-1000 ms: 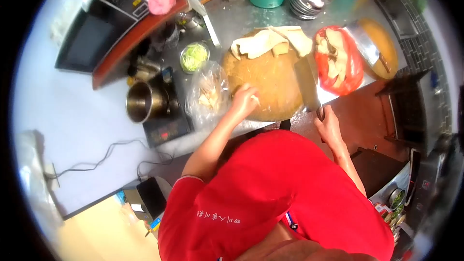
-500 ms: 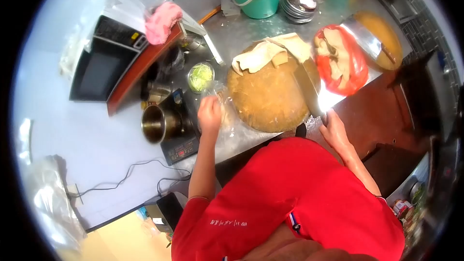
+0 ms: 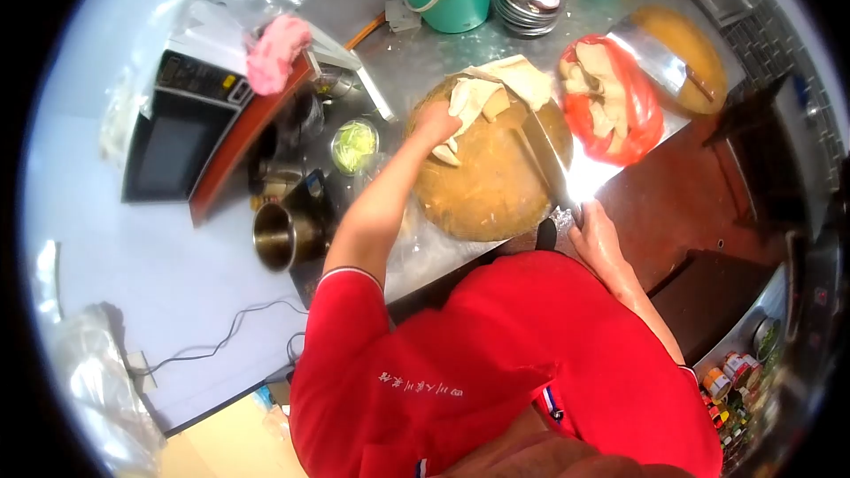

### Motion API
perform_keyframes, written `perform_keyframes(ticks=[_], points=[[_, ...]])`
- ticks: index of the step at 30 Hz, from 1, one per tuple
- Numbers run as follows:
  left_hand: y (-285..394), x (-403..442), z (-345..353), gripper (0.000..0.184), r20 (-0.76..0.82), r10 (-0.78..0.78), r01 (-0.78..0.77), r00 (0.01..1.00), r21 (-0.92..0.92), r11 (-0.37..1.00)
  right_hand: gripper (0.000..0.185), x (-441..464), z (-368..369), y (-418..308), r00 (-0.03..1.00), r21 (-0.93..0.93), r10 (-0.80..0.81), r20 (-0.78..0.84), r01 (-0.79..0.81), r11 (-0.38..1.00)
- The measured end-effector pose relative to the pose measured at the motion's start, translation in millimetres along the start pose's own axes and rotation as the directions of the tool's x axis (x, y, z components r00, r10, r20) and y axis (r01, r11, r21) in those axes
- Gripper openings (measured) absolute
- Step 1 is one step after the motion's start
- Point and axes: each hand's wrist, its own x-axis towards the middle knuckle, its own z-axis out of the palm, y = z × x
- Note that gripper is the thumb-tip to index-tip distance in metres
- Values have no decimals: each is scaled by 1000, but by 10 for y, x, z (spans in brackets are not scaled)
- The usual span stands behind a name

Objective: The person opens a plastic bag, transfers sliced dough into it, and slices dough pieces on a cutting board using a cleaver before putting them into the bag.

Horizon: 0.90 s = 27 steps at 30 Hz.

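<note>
On the round wooden chopping board (image 3: 482,199) lie pale, floppy food sheets (image 3: 522,80), with a small thick pale piece (image 3: 496,105) among them. My left hand (image 3: 440,122) is closed on the left end of one pale sheet, at the board's left side. Some of its fingers are hidden by the sheet. My right hand (image 3: 597,230) grips the handle of a cleaver (image 3: 544,154). The blade points away from me and rests over the right part of the board. Similar pale pieces fill an open red plastic bag (image 3: 639,119) to the right.
A bowl of shredded green vegetable (image 3: 355,147) stands left of the board, near a metal pot (image 3: 276,237). Behind are a green bucket (image 3: 460,4) and stacked metal dishes (image 3: 524,11). Another cleaver (image 3: 651,57) lies on a second round board (image 3: 699,44).
My left hand has moved forward and right, from the clear plastic beside the board onto the pale sheet. Its left end is now pulled down somewhat. My right hand still holds the cleaver.
</note>
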Motion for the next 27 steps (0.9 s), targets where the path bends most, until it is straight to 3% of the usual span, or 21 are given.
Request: perform_keyframes(ticks=[1, 3, 4, 6, 8, 10, 12, 13, 16, 18, 20, 22, 23, 25, 27], points=[[-61, -29, 51, 52, 30, 41, -30, 999, -302, 953, 33, 8, -5, 7, 1000, -3, 11, 3, -11, 1000], [1, -245, -40, 45, 120, 80, 36, 989, -742, 670, 31, 37, 26, 92, 999, 3, -36, 2, 36, 999], [158, -447, -160, 41, 157, 121, 87, 980, -889, 450, 31, 40, 11, 144, 999, 2, -52, -1, 52, 999], [360, -802, -409, 37, 160, 151, 97, 976, -929, 356, 31, 62, -61, 84, 999, 38, -24, 22, 23, 999], [302, -1065, -337, 38, 255, 134, 187, 958, -905, 381, 31, 71, -107, 93, 999, 52, -4, 39, 2, 999], [232, -1365, -15, 40, 246, 110, 187, 963, -905, 382, 32, 90, -77, 149, 998, 55, -9, 59, 5, 998], [-6, -1570, 393, 40, 307, -39, 288, 951, -834, 471, 37, 74, -115, 70, 998, 77, 19, 66, -24, 997], [-299, -1564, 825, 43, 224, -43, 217, 974, -852, 476, 39, 81, -133, 27, 996, 92, 44, 80, -52, 994], [-344, -1824, 740, 43, 354, -47, 345, 934, -859, 379, 50, 85, -154, -67, 989, 145, 67, 130, -86, 986], [-344, -1863, 684, 40, 361, -86, 359, 929, -813, 459, 55, 94, -166, -99, 978, 150, 93, 186, -122, 981], [-416, -1827, 710, 40, 358, -107, 354, 928, -751, 557, 66, 107, -205, -191, 910, 264, 209, 359, -314, 912], [-341, -1851, 651, 38, 41, -90, 99, 995, -360, 928, 71, 116, -311, -402, 838, 360, 250, 486, -452, 816], [-276, -1859, 606, 36, -103, -12, 3, 995, -81, 997, 72, 133, -326, -470, 808, 328, 273, 523, -486, 810], [-59, -1804, 497, 39, -265, 123, -138, 956, -39, 990, 73, 197, -330, -565, 741, 258, 317, 592, -547, 796], [7, -1627, 587, 51, -345, 292, -314, 892, -7, 949, 71, 228, -106, -471, 885, 262, 161, 437, -297, 918]])
